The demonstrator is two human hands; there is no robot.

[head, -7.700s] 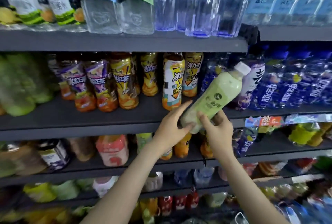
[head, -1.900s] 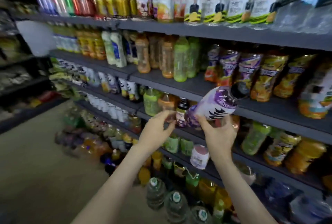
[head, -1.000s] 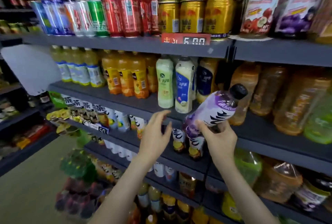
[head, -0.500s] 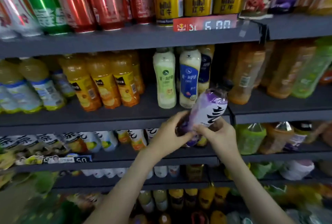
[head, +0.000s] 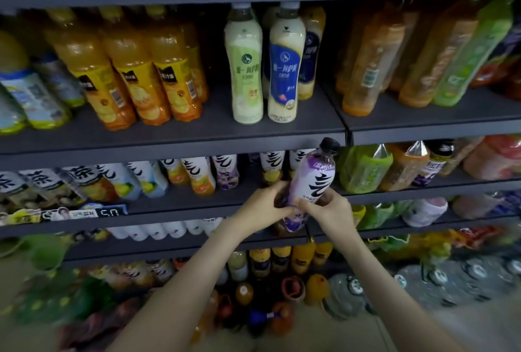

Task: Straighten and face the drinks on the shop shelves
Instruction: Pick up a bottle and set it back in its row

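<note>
Head view: left hand [head: 262, 208] and right hand [head: 329, 210] are both gripping the lower body of one purple-label bottle [head: 313, 179], fingers curling round it from either side. The bottle is hanging just in front of the shelf [head: 169, 215], black cap tilting slightly right. Matching bottles [head: 225, 171] are standing behind; a gap there is probably waiting, though blur is hiding it. Worth setting the base flat, label outward, neighbours undisturbed.

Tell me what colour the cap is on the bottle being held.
Black. The head view shows it best: the cap tops the purple-and-white bottle.
</note>
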